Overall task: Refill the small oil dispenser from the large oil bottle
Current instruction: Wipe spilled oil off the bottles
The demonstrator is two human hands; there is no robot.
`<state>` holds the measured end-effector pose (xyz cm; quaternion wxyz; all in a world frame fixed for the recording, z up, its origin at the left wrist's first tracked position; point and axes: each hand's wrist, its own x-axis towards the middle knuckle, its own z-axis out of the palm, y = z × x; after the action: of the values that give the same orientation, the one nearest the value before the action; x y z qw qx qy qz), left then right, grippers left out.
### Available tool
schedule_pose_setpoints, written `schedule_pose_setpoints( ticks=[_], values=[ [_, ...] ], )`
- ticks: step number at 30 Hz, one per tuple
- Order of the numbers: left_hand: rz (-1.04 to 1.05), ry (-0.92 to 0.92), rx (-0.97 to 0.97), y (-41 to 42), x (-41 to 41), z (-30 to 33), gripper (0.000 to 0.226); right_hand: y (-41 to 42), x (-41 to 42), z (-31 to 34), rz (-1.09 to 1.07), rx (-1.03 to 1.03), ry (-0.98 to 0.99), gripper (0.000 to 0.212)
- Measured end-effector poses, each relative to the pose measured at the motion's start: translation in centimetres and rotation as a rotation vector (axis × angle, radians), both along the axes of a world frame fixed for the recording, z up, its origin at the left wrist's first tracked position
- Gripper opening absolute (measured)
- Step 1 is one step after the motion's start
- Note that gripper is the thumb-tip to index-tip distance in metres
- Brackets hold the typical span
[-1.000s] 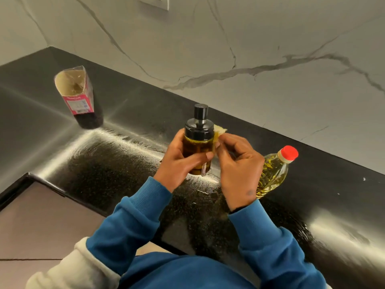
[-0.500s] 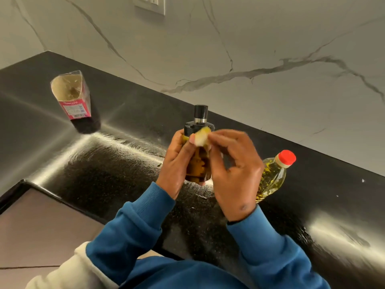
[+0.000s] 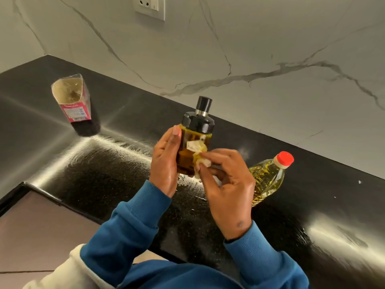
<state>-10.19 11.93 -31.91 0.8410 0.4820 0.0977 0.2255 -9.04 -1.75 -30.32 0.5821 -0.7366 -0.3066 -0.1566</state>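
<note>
So the small oil dispenser (image 3: 193,142) is held up just above the black desk (image 3: 104,174), roughly mid-desk and a bit out from the back edge by the marble wall. The left hand (image 3: 166,163) is wrapped around its left side, thumb up near the black cap. The right hand (image 3: 227,184) has its fingers (image 3: 214,157) pinched on a crumpled bit of tissue (image 3: 198,151) pressed against the glass front, looks like wiping drips.

Handling-wise: it's glass, dark with oil and seemingly close to full, so I'd guess heavier than it looks, rigid and breakable. The real issue is slipperiness, since the desk under it looks smeared and the outside is probably oily too. I'd hold it around the body with a full wrap, not by the pump top, which could pop or twist.

The large oil bottle (image 3: 264,180) stands capped just right of the hands, nearer the desk's front edge. It's thin plastic, so probably squishy if squeezed.
</note>
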Motion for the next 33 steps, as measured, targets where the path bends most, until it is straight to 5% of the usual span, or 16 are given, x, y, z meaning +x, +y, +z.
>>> schedule_pose_setpoints(
  ticks=[2,6,11,18,23,29,33],
  values=[
    [-0.041,0.0,-0.009,-0.7,-0.3,0.2,0.04,0.1,0.2,0.8,-0.061,-0.004,-0.074,0.017],
    [-0.124,-0.046,-0.036,-1.5,-0.9,0.6,0.08,0.4,2.3,2.2,-0.128,-0.008,-0.091,0.02],
    [-0.095,-0.098,-0.019,-0.5,-1.1,0.9,0.055,-0.6,1.9,1.7,-0.035,-0.124,0.035,0.021],
    [0.064,-0.055,-0.041,0.8,-1.3,0.9,0.085,-0.7,-0.4,-0.5,0.119,-0.09,0.126,0.032],
    [0.066,-0.022,0.02,0.4,-1.1,0.6,0.041,0.1,-1.1,-0.2,0.008,-0.058,-0.025,0.029],
    [-0.082,-0.117,-0.012,-0.1,-1.4,1.0,0.075,0.8,-1.1,1.3,-0.037,-0.077,-0.186,0.018],
    [-0.16,-0.102,-0.233,-0.3,-1.4,0.6,0.081,1.0,-0.1,2.4,-0.073,-0.072,-0.211,0.013]
  ],
)
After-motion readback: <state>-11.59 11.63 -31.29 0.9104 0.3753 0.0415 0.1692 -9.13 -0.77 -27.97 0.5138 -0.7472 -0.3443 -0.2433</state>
